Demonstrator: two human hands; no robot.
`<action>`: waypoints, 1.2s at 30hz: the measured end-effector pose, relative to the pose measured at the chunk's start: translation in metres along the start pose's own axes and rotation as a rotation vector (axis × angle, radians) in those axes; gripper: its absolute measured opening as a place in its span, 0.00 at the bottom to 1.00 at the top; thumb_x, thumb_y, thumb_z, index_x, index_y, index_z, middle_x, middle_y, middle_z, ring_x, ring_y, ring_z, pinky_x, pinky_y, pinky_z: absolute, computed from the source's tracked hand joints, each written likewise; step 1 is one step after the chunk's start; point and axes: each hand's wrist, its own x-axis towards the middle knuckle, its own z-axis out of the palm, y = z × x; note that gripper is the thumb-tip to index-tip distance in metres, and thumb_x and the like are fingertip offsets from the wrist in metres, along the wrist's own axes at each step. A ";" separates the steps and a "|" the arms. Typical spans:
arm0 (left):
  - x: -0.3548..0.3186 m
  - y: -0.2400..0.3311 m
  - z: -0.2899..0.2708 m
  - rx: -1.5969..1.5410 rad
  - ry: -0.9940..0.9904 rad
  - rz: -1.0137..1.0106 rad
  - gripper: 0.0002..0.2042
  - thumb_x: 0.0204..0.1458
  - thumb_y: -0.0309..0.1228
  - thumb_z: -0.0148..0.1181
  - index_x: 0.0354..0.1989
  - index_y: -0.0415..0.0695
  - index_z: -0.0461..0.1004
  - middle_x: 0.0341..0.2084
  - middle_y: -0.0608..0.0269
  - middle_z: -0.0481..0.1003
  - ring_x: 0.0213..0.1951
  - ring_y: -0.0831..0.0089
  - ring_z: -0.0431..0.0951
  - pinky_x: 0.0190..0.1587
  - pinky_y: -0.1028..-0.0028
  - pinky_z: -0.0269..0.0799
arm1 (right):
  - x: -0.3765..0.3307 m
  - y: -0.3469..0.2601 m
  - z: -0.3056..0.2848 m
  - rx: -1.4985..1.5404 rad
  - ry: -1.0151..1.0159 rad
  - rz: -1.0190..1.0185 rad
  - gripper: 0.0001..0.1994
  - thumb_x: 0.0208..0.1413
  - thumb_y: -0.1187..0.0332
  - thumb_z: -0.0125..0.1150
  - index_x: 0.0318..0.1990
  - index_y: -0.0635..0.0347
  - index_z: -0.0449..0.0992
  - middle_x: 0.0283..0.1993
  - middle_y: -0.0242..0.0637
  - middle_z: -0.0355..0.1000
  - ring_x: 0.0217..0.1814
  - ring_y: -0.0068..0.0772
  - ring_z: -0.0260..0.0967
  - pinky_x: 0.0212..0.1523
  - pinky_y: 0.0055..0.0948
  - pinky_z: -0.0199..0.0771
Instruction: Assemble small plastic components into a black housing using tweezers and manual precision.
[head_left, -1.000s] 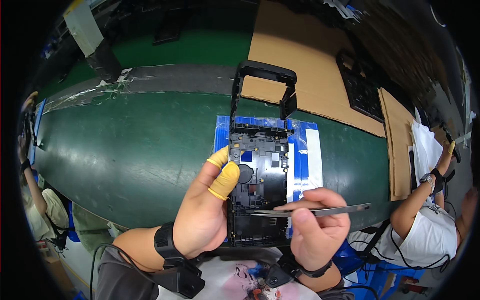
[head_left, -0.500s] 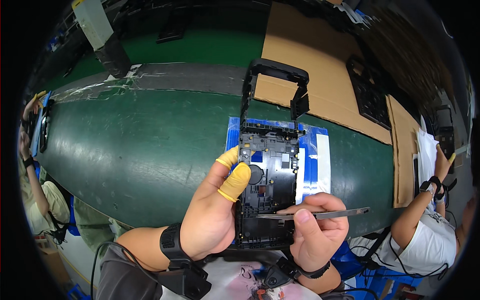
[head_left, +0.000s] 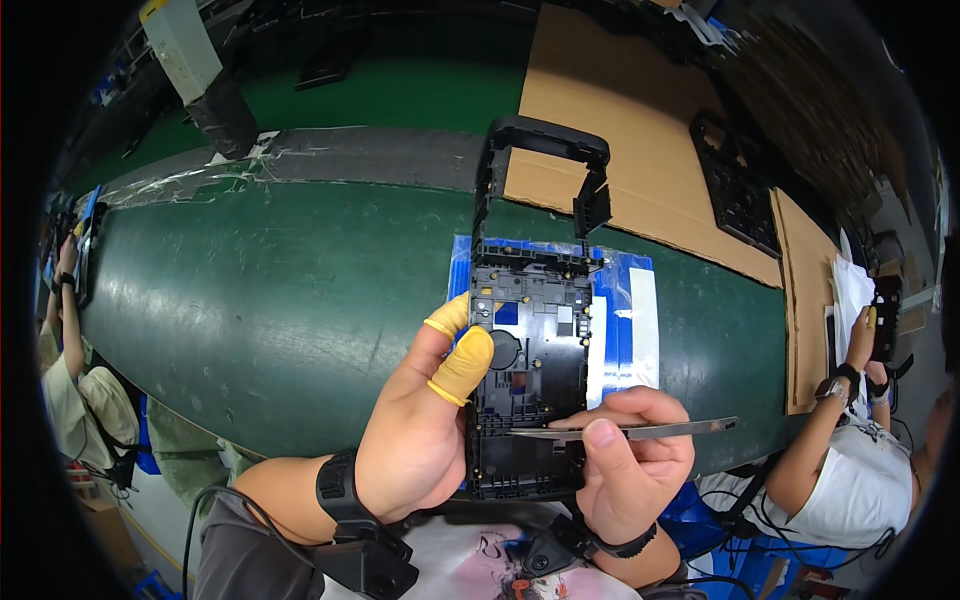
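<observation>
A long black plastic housing (head_left: 545, 350) with an open loop at its far end stands before me, its ribbed, studded inside facing me. My left hand (head_left: 415, 430), with yellow finger cots on the thumb and one finger, grips its left edge. In my right hand (head_left: 630, 455) is a thin pointed metal tool (head_left: 685, 428), pinched between bare thumb and fingers; whether it is tweezers or a blade I cannot tell. Its tip lies over the lower part of the housing; contact is unclear.
Behind the housing, a blue sheet (head_left: 630, 330) with white strips lies on the green table (head_left: 270, 300). Cardboard (head_left: 600, 90) covers the far right, bearing another black housing (head_left: 735, 185). One co-worker's arm (head_left: 70, 310) shows at left; another's hand (head_left: 858, 340) holds a black part at right.
The housing and both my hands have shifted very slightly left in view, with the same grips. The co-worker at right has brought a black part nearer; the left co-worker's arms have moved.
</observation>
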 end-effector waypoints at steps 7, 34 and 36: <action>-0.002 0.000 0.000 0.024 -0.015 0.003 0.24 0.49 0.43 0.46 0.51 0.44 0.53 0.42 0.62 0.63 0.41 0.75 0.65 0.43 0.73 0.65 | -0.001 0.000 0.002 -0.079 0.012 -0.006 0.11 0.41 0.80 0.54 0.35 0.70 0.63 0.25 0.48 0.69 0.26 0.28 0.67 0.30 0.22 0.68; -0.001 0.029 -0.017 -0.080 0.168 0.354 0.18 0.52 0.36 0.41 0.49 0.40 0.58 0.43 0.61 0.65 0.44 0.70 0.66 0.46 0.70 0.63 | -0.005 0.006 -0.029 -0.281 0.106 0.086 0.09 0.42 0.80 0.56 0.34 0.70 0.68 0.27 0.35 0.67 0.23 0.13 0.60 0.20 0.10 0.58; 0.000 0.028 -0.015 -0.073 0.176 0.345 0.18 0.53 0.35 0.40 0.50 0.41 0.56 0.43 0.61 0.65 0.44 0.70 0.66 0.47 0.69 0.63 | -0.004 0.006 -0.028 -0.296 0.098 0.105 0.09 0.42 0.80 0.56 0.34 0.70 0.68 0.27 0.35 0.67 0.22 0.12 0.60 0.20 0.10 0.57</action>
